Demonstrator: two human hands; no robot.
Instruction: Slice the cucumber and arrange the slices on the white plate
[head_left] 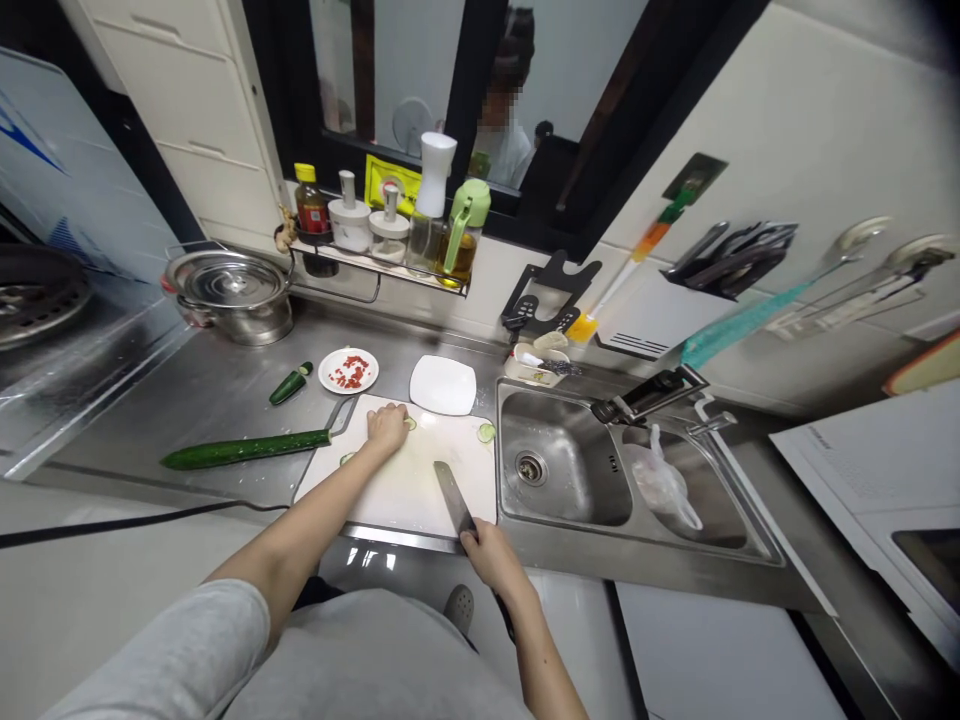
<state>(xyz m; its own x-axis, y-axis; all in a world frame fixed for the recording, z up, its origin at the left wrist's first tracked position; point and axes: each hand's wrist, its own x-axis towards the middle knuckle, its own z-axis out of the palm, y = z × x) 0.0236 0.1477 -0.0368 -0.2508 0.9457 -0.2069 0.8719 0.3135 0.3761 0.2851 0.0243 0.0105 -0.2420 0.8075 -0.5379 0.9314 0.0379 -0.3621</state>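
Note:
My right hand (491, 555) is wrapped round the handle of a kitchen knife (452, 492), its blade slanting over the right part of the white cutting board (405, 495). On the far left part of the board, my left hand (386, 430) has its fingers curled over a small cucumber piece (410, 424), mostly covered by them. One cucumber slice (486, 432) lies at the board's right edge, and another cucumber piece (346, 458) shows beside my left forearm. A long cucumber (247, 450) lies left of the board, its cut end touching or nearly touching the edge.
Behind the board stand a plate with chopped red bits (326, 372) and a white square dish (442, 385). A short cucumber chunk (289, 385) and a steel pot (251, 318) are to the left. The sink (562, 490) adjoins on the right; a condiment shelf (375, 262) hangs behind.

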